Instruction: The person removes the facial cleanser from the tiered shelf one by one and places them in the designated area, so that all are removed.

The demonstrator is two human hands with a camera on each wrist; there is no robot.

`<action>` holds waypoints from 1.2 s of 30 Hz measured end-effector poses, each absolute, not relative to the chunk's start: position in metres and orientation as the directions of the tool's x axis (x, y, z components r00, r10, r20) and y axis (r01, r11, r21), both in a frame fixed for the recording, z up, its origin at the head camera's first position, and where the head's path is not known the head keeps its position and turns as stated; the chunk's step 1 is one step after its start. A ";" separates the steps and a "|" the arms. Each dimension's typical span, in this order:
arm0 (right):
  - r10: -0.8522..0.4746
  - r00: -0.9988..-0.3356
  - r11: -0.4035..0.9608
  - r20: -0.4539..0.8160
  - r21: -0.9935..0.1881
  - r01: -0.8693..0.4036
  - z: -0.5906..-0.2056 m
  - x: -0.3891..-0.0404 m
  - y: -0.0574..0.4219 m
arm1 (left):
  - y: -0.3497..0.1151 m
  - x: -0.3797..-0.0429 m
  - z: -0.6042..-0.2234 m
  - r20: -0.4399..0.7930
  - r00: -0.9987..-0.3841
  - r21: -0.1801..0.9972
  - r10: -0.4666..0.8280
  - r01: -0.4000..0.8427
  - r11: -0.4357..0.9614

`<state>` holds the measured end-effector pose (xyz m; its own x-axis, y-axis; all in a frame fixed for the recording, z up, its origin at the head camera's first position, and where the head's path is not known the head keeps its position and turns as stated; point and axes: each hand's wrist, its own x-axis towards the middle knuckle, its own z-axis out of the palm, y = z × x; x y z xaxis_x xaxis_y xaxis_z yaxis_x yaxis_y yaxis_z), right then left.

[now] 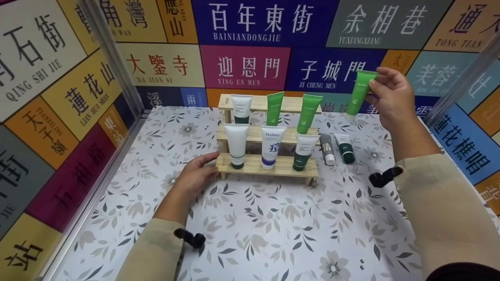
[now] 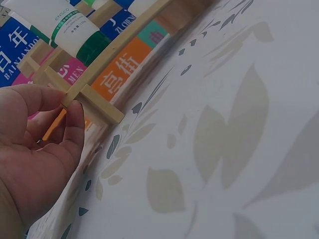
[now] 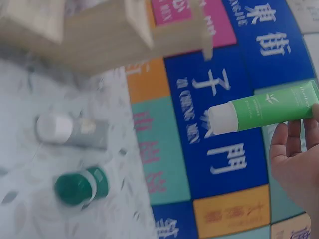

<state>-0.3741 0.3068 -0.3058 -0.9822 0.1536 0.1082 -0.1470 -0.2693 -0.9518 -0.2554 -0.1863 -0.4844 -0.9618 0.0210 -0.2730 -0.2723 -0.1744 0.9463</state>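
At the right, raised above the table, my right hand (image 1: 392,95) pinches a green squeeze tube (image 1: 360,93) by its flat end. The tube's white cap points down and away from the fingers. My left hand (image 1: 197,175) grips the left end of a three-step wooden display rack (image 1: 269,170), thumb and fingertips at its lowest step in the left wrist view. On that step stand a white tube with a green cap (image 1: 236,146), a white-and-blue tube (image 1: 271,148) and a white tube with a dark green cap (image 1: 304,152). Behind them are two green tubes (image 1: 310,113) and another white tube (image 1: 241,107).
Right of the rack, a grey tube (image 1: 327,148) and a white tube with a dark green cap (image 1: 345,148) lie on the leaf-patterned tabletop (image 1: 250,234). Panels with street names (image 1: 246,66) enclose the back and sides.
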 end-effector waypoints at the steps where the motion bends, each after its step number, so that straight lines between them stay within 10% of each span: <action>1: 0.160 -0.983 -0.272 0.094 -0.953 -0.135 -0.309 -0.373 0.311 | -0.186 -0.255 -0.485 -0.273 -0.962 0.946 0.022 -0.272 -0.175; 36: 0.141 -0.944 -0.092 -0.298 -0.953 0.288 -0.409 -0.364 0.397 | -0.188 -0.255 -0.488 -0.263 -0.964 0.945 0.031 -0.264 -0.191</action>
<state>-0.3641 0.3974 -0.4086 -0.9440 0.1410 -0.2984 0.2876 -0.0918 -0.9533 -0.2554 -0.1882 -0.4879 -0.9643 0.0308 -0.2631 -0.2641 -0.1912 0.9454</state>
